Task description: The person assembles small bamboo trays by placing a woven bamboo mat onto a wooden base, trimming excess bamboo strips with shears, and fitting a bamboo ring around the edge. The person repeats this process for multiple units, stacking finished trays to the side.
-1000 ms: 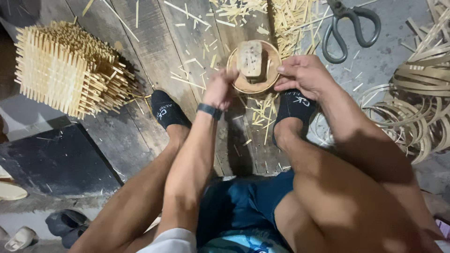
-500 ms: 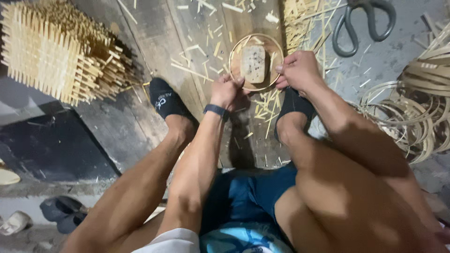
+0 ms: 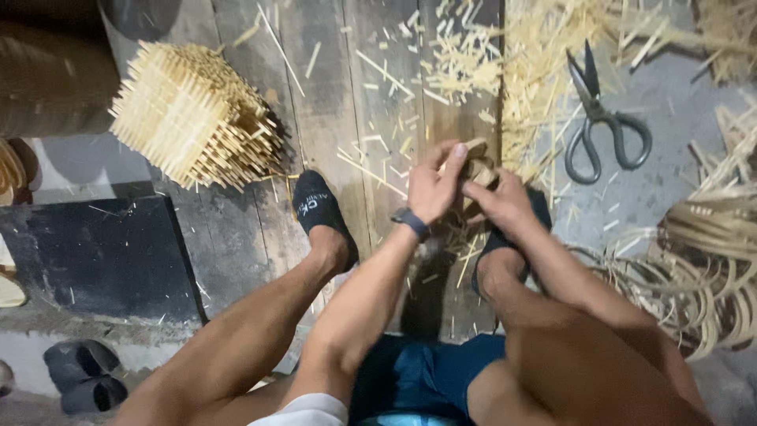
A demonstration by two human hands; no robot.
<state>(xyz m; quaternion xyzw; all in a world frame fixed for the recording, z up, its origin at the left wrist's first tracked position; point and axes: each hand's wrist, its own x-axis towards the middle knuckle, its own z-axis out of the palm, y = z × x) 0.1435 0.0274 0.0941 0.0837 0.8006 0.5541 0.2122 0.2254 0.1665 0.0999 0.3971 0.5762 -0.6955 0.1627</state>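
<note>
Between 2 hands – L (image 3: 432, 183), R (image 3: 497, 201) – small woven piece (image 3: 477, 170), gripped.

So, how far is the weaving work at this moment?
Done: a stack of woven pieces sits at the left. In hand: the left hand and right hand hold one small woven piece together. Left: loose strips and coils lie unused, and the scissors lie apart.

A small round woven bamboo piece (image 3: 475, 171), pale tan, sits mostly hidden between both hands; it is held above the plank floor. It lies at eight o'clock from the scissors.
</note>
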